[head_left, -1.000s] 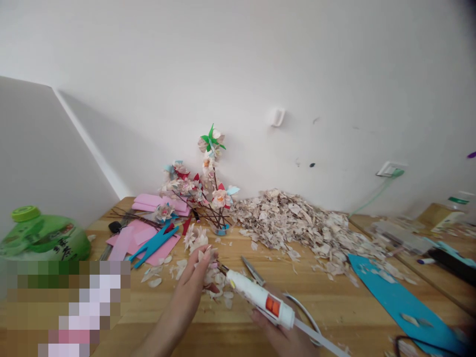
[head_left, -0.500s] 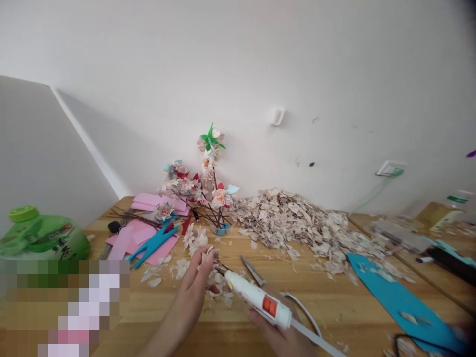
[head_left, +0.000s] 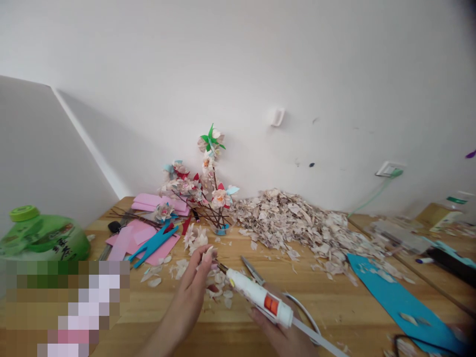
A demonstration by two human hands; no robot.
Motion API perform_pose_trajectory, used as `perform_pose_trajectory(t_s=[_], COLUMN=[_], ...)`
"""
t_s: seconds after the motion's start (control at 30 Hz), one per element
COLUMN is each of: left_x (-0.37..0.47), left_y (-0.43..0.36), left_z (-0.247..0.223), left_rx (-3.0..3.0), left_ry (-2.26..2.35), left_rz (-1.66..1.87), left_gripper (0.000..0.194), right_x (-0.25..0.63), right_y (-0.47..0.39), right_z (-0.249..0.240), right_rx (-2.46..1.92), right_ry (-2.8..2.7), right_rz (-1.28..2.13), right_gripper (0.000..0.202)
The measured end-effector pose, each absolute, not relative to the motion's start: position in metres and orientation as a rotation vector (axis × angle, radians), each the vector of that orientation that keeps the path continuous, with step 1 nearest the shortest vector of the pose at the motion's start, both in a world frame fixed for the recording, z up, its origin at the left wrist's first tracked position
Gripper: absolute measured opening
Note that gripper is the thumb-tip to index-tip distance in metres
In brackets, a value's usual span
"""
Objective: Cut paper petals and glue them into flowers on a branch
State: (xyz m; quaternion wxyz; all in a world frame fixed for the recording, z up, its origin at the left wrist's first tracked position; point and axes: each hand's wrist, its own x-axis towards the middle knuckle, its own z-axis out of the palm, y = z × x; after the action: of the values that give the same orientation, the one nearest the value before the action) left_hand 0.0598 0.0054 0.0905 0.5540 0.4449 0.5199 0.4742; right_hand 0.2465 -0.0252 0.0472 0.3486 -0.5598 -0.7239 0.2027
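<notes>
Between thumb and fingers, my left hand (head_left: 193, 280) pinches a small pale flower (head_left: 209, 254), partly hidden by the fingers. My right hand (head_left: 277, 325) grips a white hot glue gun (head_left: 256, 296), its nozzle tip pointing left and up, close beside the flower. A glue stick (head_left: 316, 337) sticks out of the gun's rear end. White petals (head_left: 195, 238) sit just behind my left hand. Loose petals (head_left: 219, 290) lie on the table under the nozzle. Just behind the glue gun are scissors (head_left: 252, 270), partly covered by my right hand.
Flower branches (head_left: 213, 183) stand in a small clear cup (head_left: 222, 229) near the wall. A large heap of dried petals (head_left: 290, 218) lies behind. Pink paper (head_left: 159, 248) and a green bottle (head_left: 44, 238) are at left, a blue sheet (head_left: 401, 302) at right.
The glue gun and my right hand have shifted slightly right, drawing the nozzle a little away from the flower. My left hand has barely moved.
</notes>
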Motion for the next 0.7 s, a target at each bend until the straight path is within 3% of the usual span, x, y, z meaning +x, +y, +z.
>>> perform_pose_trajectory(t_s=[0.7], left_x=[0.063], left_y=[0.005], left_z=[0.094], left_rx=[1.090], left_ry=[1.243], left_rz=[1.120], left_gripper=[0.043], right_x=[0.252], right_y=[-0.022], right_z=[0.029], right_rx=[-1.356], right_ry=[-1.946], right_rz=[0.472], right_gripper=[0.020])
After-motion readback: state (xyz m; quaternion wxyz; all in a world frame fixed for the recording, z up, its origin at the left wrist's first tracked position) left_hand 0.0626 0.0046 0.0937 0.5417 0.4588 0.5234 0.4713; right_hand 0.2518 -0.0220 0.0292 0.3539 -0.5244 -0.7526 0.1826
